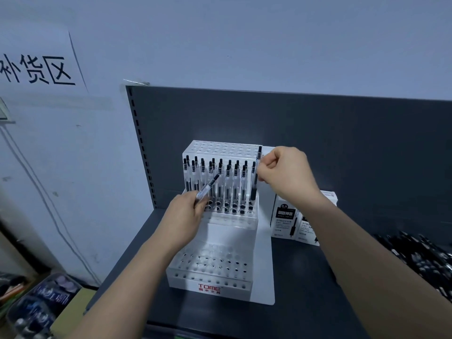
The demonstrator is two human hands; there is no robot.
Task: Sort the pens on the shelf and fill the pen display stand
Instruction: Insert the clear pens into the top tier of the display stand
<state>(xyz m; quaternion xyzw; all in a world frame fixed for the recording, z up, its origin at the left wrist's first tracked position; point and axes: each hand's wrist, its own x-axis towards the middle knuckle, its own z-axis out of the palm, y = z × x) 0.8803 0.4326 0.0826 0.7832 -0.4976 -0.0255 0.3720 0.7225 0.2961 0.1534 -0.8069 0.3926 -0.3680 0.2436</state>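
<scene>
We hold 2 pens over the display stand point(220, 277) on the shelf point(305, 277). Our right hand point(283, 172) pinches 1 upright pen point(255, 177) in closed fingers at the stand's 3 o'clock edge; our left hand point(188, 214) grips a tilted pen point(208, 187) at 9 o'clock. They look light, stiff and slick, so we'd grasp mid-barrel.

1. White pen display stand point(221, 287) with three steps, sitting on a dark shelf point(305, 277).
2. Middle step full of clear pens point(228, 182) standing up in rows.
3. Left hand point(186, 214) closed around one slanted pen point(207, 186) in front of those rows.
4. Right hand point(285, 171) pinching an upright pen point(255, 177) at the right end.
5. White pen boxes point(288, 218) just right of the stand.
6. Pile of black pens point(420, 258) at far right.
</scene>
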